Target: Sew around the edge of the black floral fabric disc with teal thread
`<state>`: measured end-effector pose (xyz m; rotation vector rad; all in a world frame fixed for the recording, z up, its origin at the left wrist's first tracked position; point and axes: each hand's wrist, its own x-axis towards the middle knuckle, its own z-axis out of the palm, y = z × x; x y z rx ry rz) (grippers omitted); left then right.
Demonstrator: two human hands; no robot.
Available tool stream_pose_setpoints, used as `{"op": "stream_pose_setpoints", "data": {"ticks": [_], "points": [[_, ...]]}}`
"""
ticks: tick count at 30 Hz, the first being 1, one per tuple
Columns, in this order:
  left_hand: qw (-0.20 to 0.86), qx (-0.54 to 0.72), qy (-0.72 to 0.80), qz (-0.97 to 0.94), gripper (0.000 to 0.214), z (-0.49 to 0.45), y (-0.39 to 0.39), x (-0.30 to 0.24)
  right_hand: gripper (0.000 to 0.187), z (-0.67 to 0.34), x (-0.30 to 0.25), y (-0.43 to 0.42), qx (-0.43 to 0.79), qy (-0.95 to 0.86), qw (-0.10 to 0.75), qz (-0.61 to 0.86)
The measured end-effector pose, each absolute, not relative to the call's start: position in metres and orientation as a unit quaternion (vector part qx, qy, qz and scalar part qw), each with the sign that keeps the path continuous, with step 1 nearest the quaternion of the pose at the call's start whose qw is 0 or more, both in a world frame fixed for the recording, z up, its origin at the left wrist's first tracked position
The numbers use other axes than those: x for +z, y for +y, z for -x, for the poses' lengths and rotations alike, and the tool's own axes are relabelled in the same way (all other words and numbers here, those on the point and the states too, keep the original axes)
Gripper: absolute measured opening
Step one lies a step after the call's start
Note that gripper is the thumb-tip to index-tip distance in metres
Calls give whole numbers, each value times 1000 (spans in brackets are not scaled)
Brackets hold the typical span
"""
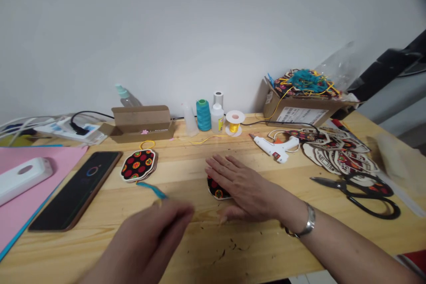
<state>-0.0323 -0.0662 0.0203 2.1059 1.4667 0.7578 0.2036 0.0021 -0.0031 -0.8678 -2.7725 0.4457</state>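
My right hand (241, 186) lies palm down with its fingers stretched out. It covers most of a flower-shaped piece of dark patterned fabric with a pale rim (218, 190) on the table. My left hand (153, 235) is blurred, its fingers curled; whatever they may hold is hidden. Just beyond it runs a teal tassel (151, 187), overlapping the hand in view; I cannot tell whether they touch. That tassel leads to a small stack of similar patterned pieces (138, 165) with a yellow loop (147, 144) on top.
A phone (76, 191) lies at left. A white glue gun (278, 147), black scissors (359, 191) and several loose cut pieces (346, 159) lie at right. Along the wall stand an opened carton (141, 124), teal thread (203, 115), a yellow cord spool (234, 123) and a filled box (299, 113).
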Motion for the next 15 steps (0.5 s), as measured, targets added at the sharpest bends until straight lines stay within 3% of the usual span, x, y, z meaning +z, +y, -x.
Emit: {"op": "stream_pose_setpoints", "data": {"ticks": [5,15], "points": [[176,276,587,-741,34,-7,-7,22,86,-201,-10,0,139,-941,86,297],[250,330,582,-699,30,-10,0,-17,87,-199,-11,0,167,-936,81,300]]}}
